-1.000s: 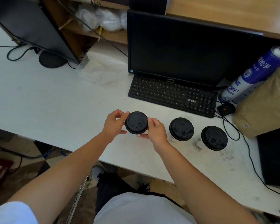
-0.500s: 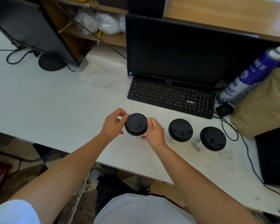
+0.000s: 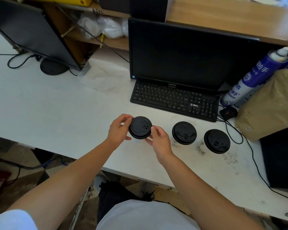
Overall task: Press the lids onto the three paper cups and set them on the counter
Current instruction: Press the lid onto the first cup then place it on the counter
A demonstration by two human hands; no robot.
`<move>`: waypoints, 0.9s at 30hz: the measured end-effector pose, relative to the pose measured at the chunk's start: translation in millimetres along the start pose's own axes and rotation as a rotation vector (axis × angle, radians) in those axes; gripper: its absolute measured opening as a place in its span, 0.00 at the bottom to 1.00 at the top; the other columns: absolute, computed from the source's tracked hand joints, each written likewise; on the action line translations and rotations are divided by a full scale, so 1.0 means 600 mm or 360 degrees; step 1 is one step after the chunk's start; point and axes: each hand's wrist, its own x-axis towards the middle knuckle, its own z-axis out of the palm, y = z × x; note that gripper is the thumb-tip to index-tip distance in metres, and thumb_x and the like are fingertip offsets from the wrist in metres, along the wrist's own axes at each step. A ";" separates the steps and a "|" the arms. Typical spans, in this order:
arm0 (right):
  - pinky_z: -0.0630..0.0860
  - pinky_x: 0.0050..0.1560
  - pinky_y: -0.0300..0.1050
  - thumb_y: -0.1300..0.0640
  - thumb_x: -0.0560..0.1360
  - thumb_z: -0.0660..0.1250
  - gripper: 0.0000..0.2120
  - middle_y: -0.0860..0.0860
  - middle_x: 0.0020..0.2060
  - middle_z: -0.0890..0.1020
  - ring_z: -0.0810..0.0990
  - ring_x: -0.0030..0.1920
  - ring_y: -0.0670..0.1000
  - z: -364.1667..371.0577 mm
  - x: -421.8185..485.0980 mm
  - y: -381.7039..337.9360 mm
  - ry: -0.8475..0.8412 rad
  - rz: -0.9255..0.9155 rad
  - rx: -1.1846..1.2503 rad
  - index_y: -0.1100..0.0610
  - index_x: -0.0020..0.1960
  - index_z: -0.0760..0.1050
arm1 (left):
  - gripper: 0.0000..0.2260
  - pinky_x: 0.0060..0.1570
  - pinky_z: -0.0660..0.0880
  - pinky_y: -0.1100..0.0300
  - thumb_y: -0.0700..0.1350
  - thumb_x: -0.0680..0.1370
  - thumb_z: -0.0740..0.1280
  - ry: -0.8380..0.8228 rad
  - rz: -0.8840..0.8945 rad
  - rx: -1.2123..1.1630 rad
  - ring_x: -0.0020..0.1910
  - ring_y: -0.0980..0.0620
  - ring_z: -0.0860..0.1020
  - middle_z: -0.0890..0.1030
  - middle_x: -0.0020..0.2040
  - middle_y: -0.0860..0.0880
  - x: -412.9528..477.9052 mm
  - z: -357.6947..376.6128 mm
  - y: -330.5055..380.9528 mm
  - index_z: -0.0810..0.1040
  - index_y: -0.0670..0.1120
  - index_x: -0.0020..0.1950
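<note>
Three paper cups in a row on the white counter, in front of the keyboard, each wearing a black lid. Left hand and right hand flank the leftmost cup's lid, fingers curled, fingertips pinching its rim from opposite sides. Middle cup and right cup stand untouched, close together. Blue spray can leans against a brown bag at far right.

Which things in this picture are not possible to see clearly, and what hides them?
- Head view: left cup body, hidden under its lid and both hands, left hand and right hand.
- Whether that lid is fully seated: rim covered by fingers.
- Spray can label: too small.
</note>
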 end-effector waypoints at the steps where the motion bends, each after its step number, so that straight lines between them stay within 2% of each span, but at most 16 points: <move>1: 0.82 0.49 0.39 0.54 0.85 0.60 0.13 0.55 0.62 0.79 0.80 0.61 0.54 0.000 0.001 0.001 0.0002 -0.0006 -0.0014 0.59 0.63 0.77 | 0.07 0.36 0.84 0.48 0.46 0.83 0.61 0.0009 -0.0001 -0.0005 0.48 0.45 0.81 0.81 0.55 0.47 0.001 0.000 0.000 0.80 0.50 0.54; 5: 0.82 0.56 0.44 0.54 0.85 0.59 0.13 0.55 0.62 0.79 0.80 0.61 0.53 0.000 0.006 0.002 0.0013 -0.0004 -0.0087 0.58 0.63 0.77 | 0.06 0.38 0.85 0.46 0.47 0.83 0.62 0.0020 -0.0015 0.0000 0.47 0.46 0.81 0.81 0.55 0.47 0.002 0.001 -0.002 0.79 0.50 0.53; 14: 0.82 0.58 0.51 0.56 0.85 0.56 0.12 0.55 0.62 0.79 0.80 0.60 0.55 0.005 0.012 -0.003 0.0012 0.0001 -0.0226 0.55 0.63 0.75 | 0.05 0.37 0.84 0.47 0.46 0.83 0.63 0.0006 0.0012 0.0084 0.44 0.47 0.81 0.80 0.53 0.48 0.004 -0.004 0.000 0.78 0.48 0.54; 18: 0.82 0.58 0.52 0.56 0.86 0.55 0.12 0.54 0.63 0.78 0.79 0.62 0.57 0.009 0.008 -0.016 -0.0035 0.0045 -0.0210 0.52 0.63 0.75 | 0.05 0.34 0.83 0.51 0.47 0.82 0.64 0.0013 0.0011 0.0165 0.43 0.46 0.82 0.81 0.53 0.48 0.009 -0.010 0.006 0.79 0.48 0.54; 22: 0.83 0.53 0.48 0.56 0.86 0.55 0.12 0.52 0.63 0.78 0.79 0.63 0.56 0.003 0.001 -0.022 -0.0102 0.0090 -0.0143 0.50 0.63 0.75 | 0.04 0.42 0.84 0.47 0.46 0.82 0.66 0.0020 -0.0159 -0.0059 0.43 0.45 0.82 0.82 0.50 0.44 0.008 -0.010 0.009 0.79 0.47 0.50; 25: 0.83 0.49 0.48 0.55 0.85 0.55 0.13 0.52 0.63 0.78 0.79 0.62 0.57 -0.002 -0.001 -0.022 -0.0126 0.0103 -0.0179 0.50 0.64 0.74 | 0.04 0.42 0.83 0.52 0.44 0.82 0.66 0.0070 -0.0272 -0.0364 0.44 0.45 0.82 0.83 0.49 0.43 0.000 -0.003 0.011 0.79 0.45 0.49; 27: 0.84 0.51 0.50 0.55 0.85 0.56 0.13 0.51 0.62 0.78 0.79 0.61 0.56 -0.008 -0.006 -0.024 -0.0143 0.0115 -0.0233 0.49 0.66 0.74 | 0.05 0.42 0.81 0.54 0.43 0.82 0.65 0.0118 -0.0328 -0.0501 0.45 0.45 0.82 0.82 0.48 0.43 -0.007 0.001 0.010 0.78 0.43 0.51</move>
